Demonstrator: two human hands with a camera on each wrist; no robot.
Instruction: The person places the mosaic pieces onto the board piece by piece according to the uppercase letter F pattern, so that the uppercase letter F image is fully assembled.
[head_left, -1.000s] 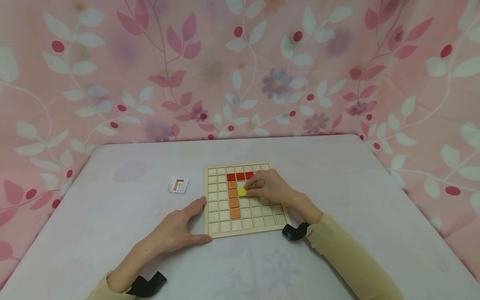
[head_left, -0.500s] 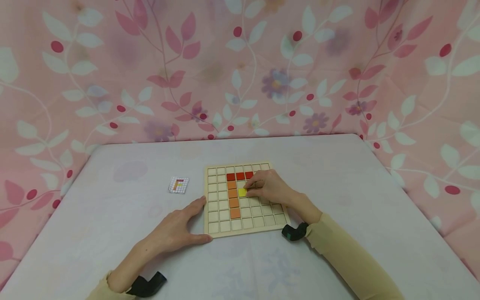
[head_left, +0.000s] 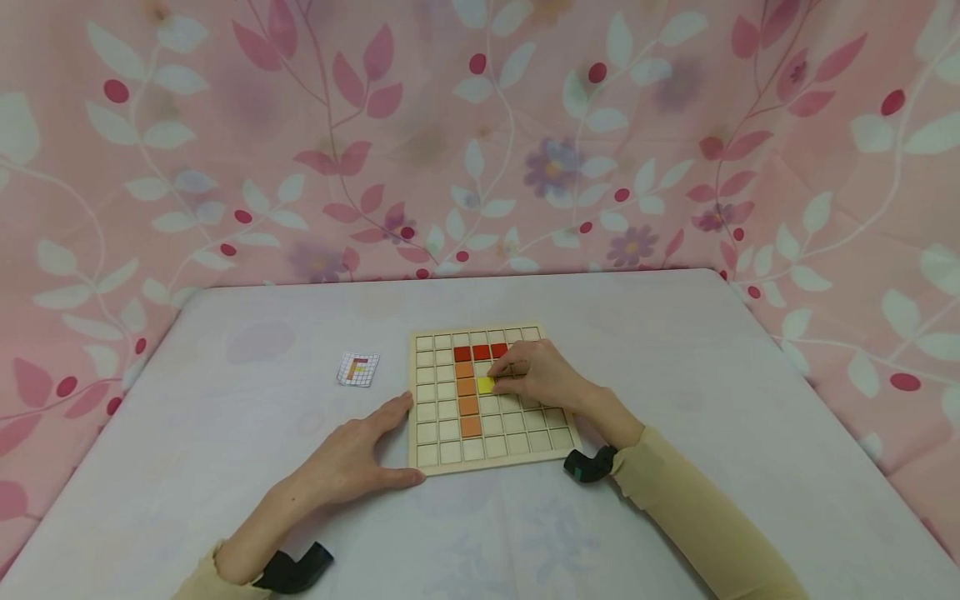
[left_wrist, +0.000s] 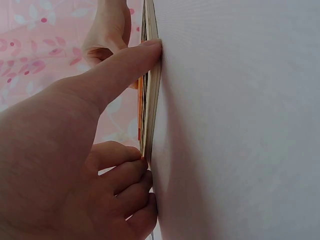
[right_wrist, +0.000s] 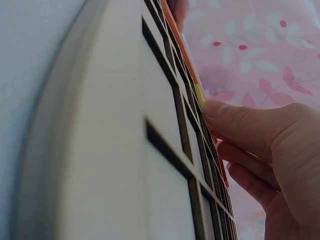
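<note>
A pale wooden grid board [head_left: 516,442] lies on the table, holding a row of red tiles [head_left: 481,352] and a column of orange tiles [head_left: 468,406]. Beside that column, in its square, is a yellow tile [head_left: 485,385]. My right hand [head_left: 551,375] reaches over the board and pinches this tile with thumb and fingertips. In the right wrist view the thumb [right_wrist: 235,117] touches the yellow tile [right_wrist: 200,95]. My left hand [head_left: 345,462] is spread at the board's left side, its thumb [left_wrist: 125,62] at the near corner and its fingertips along the edge.
A small card [head_left: 357,370] with a printed coloured grid pattern lies left of the board. The table [head_left: 480,542] has a white cloth, and a pink floral curtain [head_left: 420,150] hangs behind it. Black wrist devices [head_left: 294,570] sit at both cuffs.
The yellow tile, slightly raised a second ago, now lies flat in its square. Both hands have stayed almost still.
</note>
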